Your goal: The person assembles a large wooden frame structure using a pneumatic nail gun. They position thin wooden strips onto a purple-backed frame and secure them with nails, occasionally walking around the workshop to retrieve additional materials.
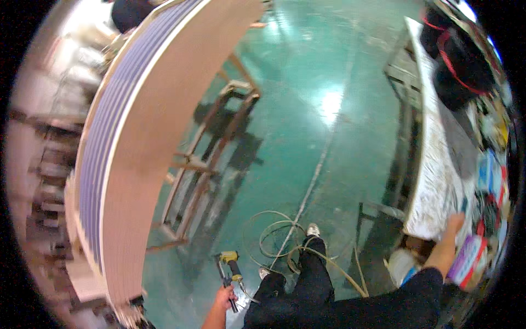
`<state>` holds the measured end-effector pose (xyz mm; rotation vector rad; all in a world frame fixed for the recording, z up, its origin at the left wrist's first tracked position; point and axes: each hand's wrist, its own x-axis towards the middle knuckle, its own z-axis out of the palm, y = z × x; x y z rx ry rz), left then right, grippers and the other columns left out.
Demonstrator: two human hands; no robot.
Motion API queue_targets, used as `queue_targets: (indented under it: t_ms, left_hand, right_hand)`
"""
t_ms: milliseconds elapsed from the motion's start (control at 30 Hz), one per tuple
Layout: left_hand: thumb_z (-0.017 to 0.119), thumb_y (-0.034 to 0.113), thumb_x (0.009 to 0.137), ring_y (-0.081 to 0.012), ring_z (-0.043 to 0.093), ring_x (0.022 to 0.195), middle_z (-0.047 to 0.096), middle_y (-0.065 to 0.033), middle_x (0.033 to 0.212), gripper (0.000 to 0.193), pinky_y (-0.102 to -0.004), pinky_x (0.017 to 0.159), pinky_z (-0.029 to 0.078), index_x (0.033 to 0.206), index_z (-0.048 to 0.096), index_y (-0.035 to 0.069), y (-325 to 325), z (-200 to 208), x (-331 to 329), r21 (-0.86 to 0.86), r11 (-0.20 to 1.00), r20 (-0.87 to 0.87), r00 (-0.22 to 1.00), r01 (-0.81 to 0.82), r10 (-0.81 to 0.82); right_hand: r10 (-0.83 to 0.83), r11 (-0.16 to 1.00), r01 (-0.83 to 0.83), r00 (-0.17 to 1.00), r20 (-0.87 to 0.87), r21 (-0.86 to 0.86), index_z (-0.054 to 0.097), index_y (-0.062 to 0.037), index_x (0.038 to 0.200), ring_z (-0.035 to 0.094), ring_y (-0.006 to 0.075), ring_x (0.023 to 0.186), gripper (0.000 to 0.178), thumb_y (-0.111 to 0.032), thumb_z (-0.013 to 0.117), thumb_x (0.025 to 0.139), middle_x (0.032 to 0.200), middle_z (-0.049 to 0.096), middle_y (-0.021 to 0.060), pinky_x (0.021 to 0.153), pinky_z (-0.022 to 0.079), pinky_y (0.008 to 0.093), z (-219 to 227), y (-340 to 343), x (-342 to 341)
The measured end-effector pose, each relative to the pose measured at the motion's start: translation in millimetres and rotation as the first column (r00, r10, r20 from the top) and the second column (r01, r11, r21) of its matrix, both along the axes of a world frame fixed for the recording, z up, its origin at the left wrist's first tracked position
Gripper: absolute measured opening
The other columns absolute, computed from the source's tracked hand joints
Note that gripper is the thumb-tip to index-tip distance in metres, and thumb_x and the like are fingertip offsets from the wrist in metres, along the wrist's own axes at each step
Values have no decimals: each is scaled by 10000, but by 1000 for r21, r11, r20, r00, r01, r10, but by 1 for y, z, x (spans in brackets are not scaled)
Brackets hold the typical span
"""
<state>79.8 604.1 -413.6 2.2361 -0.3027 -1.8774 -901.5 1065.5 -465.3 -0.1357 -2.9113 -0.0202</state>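
My left hand is closed round the long magazine of a yellow and black air nail gun, low in front of me. The gun's yellow head points up and away, and a thin air hose runs from its handle end. Stretched out to the right, my right hand is over the white-topped bench. It looks closed, with a small dark thing at its far side; blur hides what that is. Near that forearm lies a purple and white box.
On the left a curved stacked panel stands by a wooden trestle. Air hose coils lie round my feet. Black bags with red rims and a grey cloth rest on the bench. A white bucket stands below.
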Motion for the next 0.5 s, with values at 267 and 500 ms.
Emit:
queue_targets:
  t_ms: [267, 500]
  left_hand:
    - [618, 184, 967, -112, 358, 411, 375, 41, 564, 174, -328, 436, 391, 889, 467, 150, 10, -9, -14, -74, 997, 1, 1000, -2, 2]
    - [631, 174, 965, -100, 363, 440, 393, 44, 597, 140, -330, 461, 408, 1016, 500, 183, 6, -30, 10, 79, 996, -28, 999, -40, 42]
  right_hand:
    - [-172, 980, 161, 982, -85, -120, 646, -83, 1180, 643, 466, 1111, 382, -327, 590, 892, 1180, 676, 260, 928, 517, 566, 156, -158, -21]
    - [162, 982, -162, 987, 0, -103, 703, -61, 1054, 653, 420, 1070, 337, -322, 619, 859, 1116, 694, 235, 920, 511, 478, 224, -237, 18]
